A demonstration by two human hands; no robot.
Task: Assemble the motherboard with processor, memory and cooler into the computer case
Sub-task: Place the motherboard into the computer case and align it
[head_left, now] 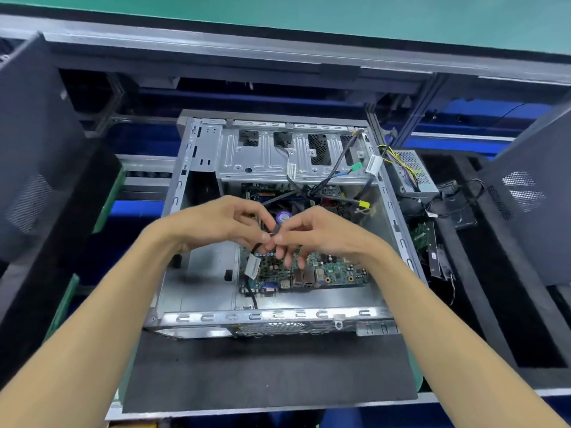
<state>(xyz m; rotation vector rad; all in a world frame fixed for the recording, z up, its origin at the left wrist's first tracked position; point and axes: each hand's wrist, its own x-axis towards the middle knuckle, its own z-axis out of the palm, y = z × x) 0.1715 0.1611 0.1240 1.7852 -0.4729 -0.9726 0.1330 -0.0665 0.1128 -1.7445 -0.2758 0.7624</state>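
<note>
An open grey computer case (278,316) lies on a black mat, its inside facing up. The green motherboard (333,273) sits inside it, rear ports toward me. The cooler fan with a purple label (283,216) shows just behind my hands. My left hand (225,225) and my right hand (315,234) meet above the board. Both pinch a thin black cable (275,230), which loops down past a white tag (252,267) toward the case's near wall.
A drive cage (262,152) spans the far end of the case, with bundled cables (333,177) crossing it. A power supply (411,171) with yellow wires and loose parts lie right of the case. Dark side panels (34,168) stand left and right.
</note>
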